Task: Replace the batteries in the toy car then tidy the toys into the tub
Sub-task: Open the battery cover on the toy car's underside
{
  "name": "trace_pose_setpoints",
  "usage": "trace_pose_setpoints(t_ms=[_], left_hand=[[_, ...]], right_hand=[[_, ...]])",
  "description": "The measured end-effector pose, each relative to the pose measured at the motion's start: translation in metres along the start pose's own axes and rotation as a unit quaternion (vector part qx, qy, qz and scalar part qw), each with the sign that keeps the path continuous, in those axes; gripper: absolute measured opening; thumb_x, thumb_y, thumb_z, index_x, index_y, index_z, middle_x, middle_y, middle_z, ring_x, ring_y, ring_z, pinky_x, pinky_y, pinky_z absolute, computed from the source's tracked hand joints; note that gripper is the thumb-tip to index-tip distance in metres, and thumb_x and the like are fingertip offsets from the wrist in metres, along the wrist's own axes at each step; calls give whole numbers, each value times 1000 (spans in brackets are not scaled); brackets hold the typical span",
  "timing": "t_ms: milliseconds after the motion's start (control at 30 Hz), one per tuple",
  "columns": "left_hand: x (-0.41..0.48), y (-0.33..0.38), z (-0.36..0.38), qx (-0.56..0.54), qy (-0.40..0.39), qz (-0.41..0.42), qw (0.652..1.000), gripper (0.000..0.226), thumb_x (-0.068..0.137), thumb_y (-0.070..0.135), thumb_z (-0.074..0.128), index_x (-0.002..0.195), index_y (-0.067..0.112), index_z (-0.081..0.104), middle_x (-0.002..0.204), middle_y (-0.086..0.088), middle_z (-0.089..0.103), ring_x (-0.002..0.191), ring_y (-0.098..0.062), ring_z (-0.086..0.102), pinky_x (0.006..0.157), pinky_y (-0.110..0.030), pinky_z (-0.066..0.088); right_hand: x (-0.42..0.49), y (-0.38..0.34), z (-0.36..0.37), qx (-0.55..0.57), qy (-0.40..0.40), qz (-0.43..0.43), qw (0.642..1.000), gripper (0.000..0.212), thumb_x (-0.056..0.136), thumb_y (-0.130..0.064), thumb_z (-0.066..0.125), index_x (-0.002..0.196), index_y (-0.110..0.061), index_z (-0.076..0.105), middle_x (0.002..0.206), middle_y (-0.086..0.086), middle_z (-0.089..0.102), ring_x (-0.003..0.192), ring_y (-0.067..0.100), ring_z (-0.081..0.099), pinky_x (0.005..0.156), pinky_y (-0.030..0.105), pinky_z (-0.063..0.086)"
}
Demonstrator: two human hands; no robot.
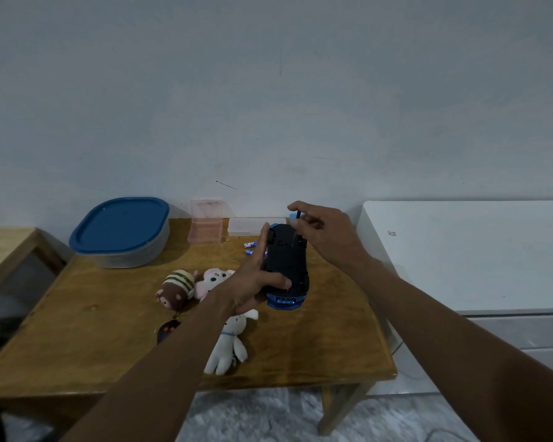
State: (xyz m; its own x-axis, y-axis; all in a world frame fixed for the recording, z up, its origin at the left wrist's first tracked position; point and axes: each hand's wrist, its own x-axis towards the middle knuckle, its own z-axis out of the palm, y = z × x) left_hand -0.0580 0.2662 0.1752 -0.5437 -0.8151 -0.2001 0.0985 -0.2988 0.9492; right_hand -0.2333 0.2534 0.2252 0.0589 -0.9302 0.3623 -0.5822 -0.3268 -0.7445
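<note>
I hold a blue toy car [287, 266] upside down above the wooden table [109, 330], its black underside facing up. My left hand [253, 279] grips the car from the left side. My right hand [323, 231] pinches a thin dark screwdriver [297, 218] whose tip points down onto the car's underside near its far end. Two small blue batteries [250, 247] lie on the table just left of the car. The tub [122, 234], clear with a blue lid on, stands at the table's back left.
Three plush toys lie near the table's middle: a brown striped one [176, 288], a pink-white one [214, 279] and a white one [229, 346]. A black remote [166, 331] lies left of my forearm. A pink clear box [205, 224] and a white cabinet [476, 256] stand nearby.
</note>
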Motion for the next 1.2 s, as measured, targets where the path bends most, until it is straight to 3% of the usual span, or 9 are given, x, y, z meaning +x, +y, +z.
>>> trace_pose_setpoints(t_ms=[100, 267, 333, 467, 767, 933, 1100, 1200], left_hand=[[-1, -1, 0, 4, 6, -5, 1000, 115, 80, -26, 52, 148, 53, 4, 124, -13, 57, 104, -31, 62, 89, -46, 53], [-3, -2, -2, 3, 9, -6, 1000, 115, 79, -25, 53, 148, 54, 6, 128, -15, 56, 107, -34, 60, 91, -48, 51], [-3, -2, -3, 0, 9, -6, 1000, 115, 78, -25, 54, 147, 54, 7, 128, -15, 56, 109, -36, 59, 95, -51, 49], [-1, -3, -4, -7, 3, 1, 1000, 117, 74, -23, 58, 148, 54, 7, 126, -14, 57, 106, -34, 61, 89, -48, 52], [-3, -3, -5, -5, 5, -1, 1000, 117, 72, -20, 59, 148, 53, 7, 126, -14, 56, 107, -36, 61, 93, -50, 50], [-3, -4, -6, -3, 0, 0, 1000, 119, 69, -17, 63, 147, 54, 8, 131, -19, 53, 110, -38, 59, 94, -51, 50], [-2, -5, -7, -8, -1, 4, 1000, 119, 69, -17, 62, 147, 54, 9, 130, -19, 53, 108, -37, 60, 92, -50, 51], [-3, -5, -8, -7, 1, 4, 1000, 118, 70, -19, 61, 147, 54, 9, 129, -19, 54, 107, -36, 61, 90, -48, 52]], right_hand=[[0, -2, 2, -25, 25, -13, 999, 24, 89, -24, 66, 113, -21, 70, 89, 2, 65, 81, 10, 59, 72, 11, 44], [2, -4, 4, 7, 44, -3, 999, 29, 90, -12, 63, 119, -14, 68, 102, 4, 72, 89, 9, 65, 81, 10, 48], [1, -6, 3, 48, 42, 6, 998, 31, 90, -12, 64, 121, -17, 65, 99, 5, 73, 88, 11, 69, 82, 19, 55], [0, -10, 4, 71, 65, -5, 995, 13, 87, -12, 67, 97, -15, 61, 84, 3, 72, 77, 11, 71, 71, 32, 61], [0, -13, 6, 50, 73, -27, 996, 10, 87, -12, 67, 95, -15, 62, 76, 3, 71, 70, 9, 68, 65, 18, 56], [-1, -17, 7, 27, 86, -13, 996, 7, 84, -15, 71, 91, -15, 69, 65, -2, 61, 62, 5, 56, 56, 8, 45], [-2, -17, 9, 29, 90, -29, 995, 11, 84, -13, 71, 96, -13, 73, 80, 1, 70, 71, 9, 64, 65, 12, 51], [-2, -16, 8, 14, 87, -35, 996, 19, 89, -9, 65, 106, -10, 73, 97, 1, 74, 84, 4, 66, 76, 6, 50]])
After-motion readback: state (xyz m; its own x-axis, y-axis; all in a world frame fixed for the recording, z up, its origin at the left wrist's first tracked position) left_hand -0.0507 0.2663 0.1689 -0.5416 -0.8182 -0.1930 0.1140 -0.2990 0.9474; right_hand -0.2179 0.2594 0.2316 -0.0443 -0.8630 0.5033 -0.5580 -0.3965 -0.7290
